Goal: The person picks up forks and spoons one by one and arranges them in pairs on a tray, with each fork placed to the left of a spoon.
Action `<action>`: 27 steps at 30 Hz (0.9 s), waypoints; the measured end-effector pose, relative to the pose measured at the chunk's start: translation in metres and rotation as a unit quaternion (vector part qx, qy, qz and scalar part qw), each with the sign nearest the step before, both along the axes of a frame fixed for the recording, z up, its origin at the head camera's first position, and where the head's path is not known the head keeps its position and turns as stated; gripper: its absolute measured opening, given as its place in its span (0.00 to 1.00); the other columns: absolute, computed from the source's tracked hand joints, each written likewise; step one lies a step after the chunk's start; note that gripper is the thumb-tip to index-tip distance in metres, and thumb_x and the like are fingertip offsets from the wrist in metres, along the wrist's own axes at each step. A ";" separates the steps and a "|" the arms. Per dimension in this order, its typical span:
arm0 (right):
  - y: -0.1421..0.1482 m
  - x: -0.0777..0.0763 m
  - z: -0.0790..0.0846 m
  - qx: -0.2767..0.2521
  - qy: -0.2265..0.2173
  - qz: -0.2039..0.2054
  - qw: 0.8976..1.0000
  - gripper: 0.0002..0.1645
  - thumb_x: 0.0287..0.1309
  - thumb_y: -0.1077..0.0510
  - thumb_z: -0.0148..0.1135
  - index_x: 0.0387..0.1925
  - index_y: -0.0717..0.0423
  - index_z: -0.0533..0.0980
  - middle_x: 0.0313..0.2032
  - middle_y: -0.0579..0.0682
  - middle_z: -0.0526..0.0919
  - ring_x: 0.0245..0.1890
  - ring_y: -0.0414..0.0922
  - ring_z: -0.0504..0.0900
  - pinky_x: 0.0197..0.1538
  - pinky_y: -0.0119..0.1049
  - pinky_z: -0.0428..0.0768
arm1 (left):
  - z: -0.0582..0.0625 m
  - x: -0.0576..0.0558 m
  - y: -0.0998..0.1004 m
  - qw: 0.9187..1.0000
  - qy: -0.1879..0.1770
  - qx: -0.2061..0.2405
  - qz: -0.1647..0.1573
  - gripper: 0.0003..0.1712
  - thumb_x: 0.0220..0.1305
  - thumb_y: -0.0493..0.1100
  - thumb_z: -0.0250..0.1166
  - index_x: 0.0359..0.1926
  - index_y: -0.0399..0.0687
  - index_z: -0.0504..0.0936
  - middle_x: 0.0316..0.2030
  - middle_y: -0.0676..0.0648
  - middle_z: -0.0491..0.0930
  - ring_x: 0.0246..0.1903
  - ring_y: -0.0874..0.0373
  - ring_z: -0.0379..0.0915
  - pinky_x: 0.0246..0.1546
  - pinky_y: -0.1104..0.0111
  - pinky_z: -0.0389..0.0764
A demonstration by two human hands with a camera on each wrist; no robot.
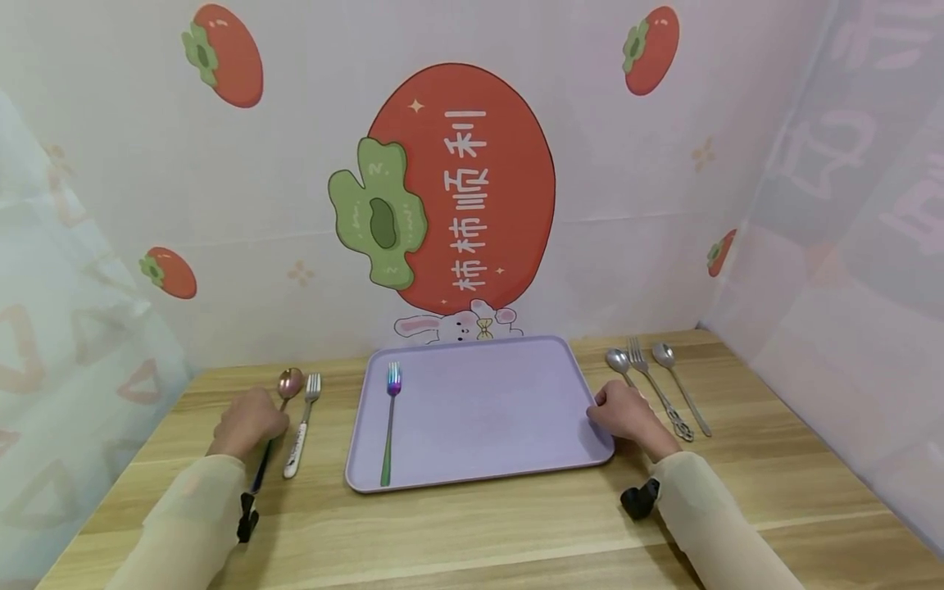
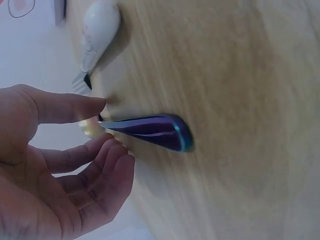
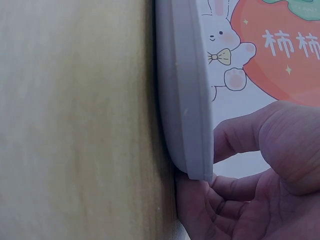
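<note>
On the left of the table lies a spoon with a coppery bowl and a dark handle. My left hand is over its middle. In the left wrist view, thumb and fingers stand either side of the purple-blue handle, with a gap showing beside the thumb. A lilac tray lies at the centre with a rainbow-coloured fork along its left side. My right hand grips the tray's right edge. The right wrist view shows the thumb above the rim and fingers below it.
Just right of the left hand lies a fork with a white handle. Beyond the right hand are a silver spoon, an ornate silver fork and another silver spoon. A printed cloth wall stands behind the table.
</note>
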State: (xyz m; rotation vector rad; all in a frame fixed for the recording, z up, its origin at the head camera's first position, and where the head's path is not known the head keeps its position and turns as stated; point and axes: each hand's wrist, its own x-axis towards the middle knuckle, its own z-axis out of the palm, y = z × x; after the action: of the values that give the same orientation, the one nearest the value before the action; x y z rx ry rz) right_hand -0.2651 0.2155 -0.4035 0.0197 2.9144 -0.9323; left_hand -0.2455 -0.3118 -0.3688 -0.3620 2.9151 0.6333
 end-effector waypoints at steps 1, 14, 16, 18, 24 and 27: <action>0.000 0.000 0.000 0.000 0.001 0.000 1.000 0.20 0.49 0.61 0.55 0.09 0.51 0.60 0.10 0.43 0.58 0.12 0.39 0.62 0.17 0.30 0.62 | 0.000 0.000 -0.001 1.000 -0.001 0.001 0.000 0.07 0.48 0.37 0.53 0.21 0.43 0.63 0.19 0.45 0.62 0.18 0.54 0.61 0.19 0.64 0.63; -0.002 0.000 0.000 0.002 0.001 -0.002 1.000 0.19 0.49 0.61 0.55 0.10 0.51 0.60 0.11 0.44 0.60 0.13 0.40 0.64 0.17 0.30 0.63 | -0.002 -0.002 0.000 1.000 -0.003 0.005 0.014 0.05 0.50 0.36 0.53 0.22 0.40 0.65 0.18 0.43 0.66 0.16 0.55 0.64 0.16 0.67 0.67; -0.002 0.001 -0.001 0.003 0.001 -0.002 1.000 0.19 0.49 0.61 0.55 0.10 0.51 0.60 0.11 0.44 0.59 0.13 0.40 0.63 0.17 0.30 0.63 | -0.002 -0.002 0.001 1.000 -0.003 0.008 0.012 0.05 0.50 0.35 0.53 0.21 0.41 0.65 0.17 0.43 0.67 0.14 0.56 0.64 0.14 0.69 0.67; -0.001 0.001 -0.001 0.004 0.003 -0.002 1.000 0.20 0.49 0.61 0.55 0.09 0.51 0.59 0.10 0.44 0.58 0.12 0.40 0.62 0.17 0.30 0.62 | -0.002 -0.001 0.002 1.000 -0.004 0.010 0.010 0.05 0.49 0.35 0.52 0.21 0.41 0.65 0.17 0.44 0.67 0.14 0.56 0.64 0.13 0.69 0.67; -0.001 0.001 -0.002 0.003 0.003 -0.002 1.000 0.20 0.49 0.61 0.55 0.09 0.51 0.59 0.10 0.44 0.57 0.12 0.39 0.62 0.17 0.30 0.61 | 0.000 -0.001 0.004 1.000 -0.008 0.012 0.011 0.04 0.49 0.34 0.52 0.22 0.39 0.66 0.18 0.42 0.68 0.14 0.56 0.65 0.13 0.70 0.68; -0.001 0.001 -0.001 0.003 0.001 -0.001 1.000 0.20 0.50 0.61 0.55 0.10 0.51 0.59 0.10 0.44 0.57 0.12 0.39 0.62 0.17 0.30 0.62 | 0.000 -0.001 0.004 1.000 -0.011 0.013 0.014 0.04 0.50 0.34 0.52 0.23 0.38 0.66 0.18 0.42 0.68 0.14 0.56 0.65 0.13 0.70 0.68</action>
State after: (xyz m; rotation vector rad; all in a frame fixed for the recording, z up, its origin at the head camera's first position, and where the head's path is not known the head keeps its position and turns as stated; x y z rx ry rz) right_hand -0.2643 0.2145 -0.4046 0.0235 2.9199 -0.9235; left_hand -0.2470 -0.3076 -0.3683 -0.4055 2.8840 0.6652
